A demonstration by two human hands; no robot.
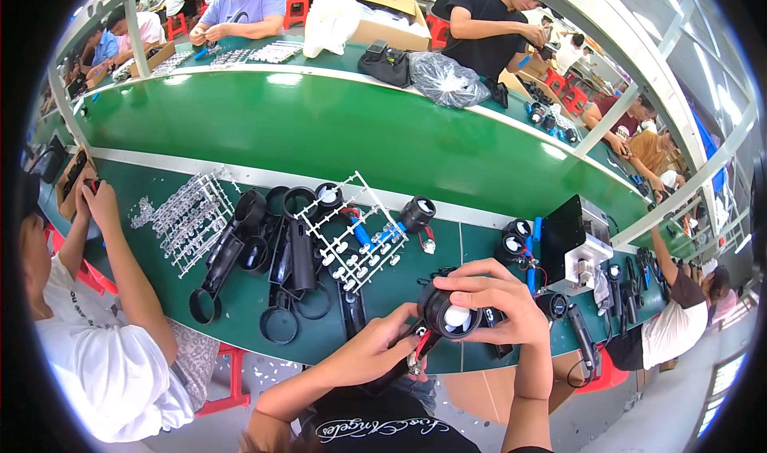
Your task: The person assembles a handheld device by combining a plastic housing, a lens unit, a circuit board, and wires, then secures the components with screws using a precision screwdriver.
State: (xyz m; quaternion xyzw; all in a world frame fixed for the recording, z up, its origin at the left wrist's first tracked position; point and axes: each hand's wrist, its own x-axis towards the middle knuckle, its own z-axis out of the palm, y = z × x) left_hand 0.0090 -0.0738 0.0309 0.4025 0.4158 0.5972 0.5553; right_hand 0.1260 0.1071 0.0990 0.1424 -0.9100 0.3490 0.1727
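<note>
Close in front of me, my right hand (511, 300) curls its fingers round a round black lamp head (435, 305) with a white bulb-like centre. Below it, my left hand (382, 343) grips a black handle shell (428, 344), its thumb near red wires and a small metal part. Head and shell meet between my hands; whether they are joined I cannot tell. Just beyond lie more black handle shells with ring ends (300, 253) and a white plastic sprue frame (375, 271). Another lamp head (418, 212) with wires sits behind them.
Left of the shells lie clear plastic sprues (196, 221). To the right stands a black and silver bench device (577, 245), with blue cylindrical cells (530, 277) beside it. A co-worker (112, 325) sits close on my left. A green partition (335, 125) runs behind the bench.
</note>
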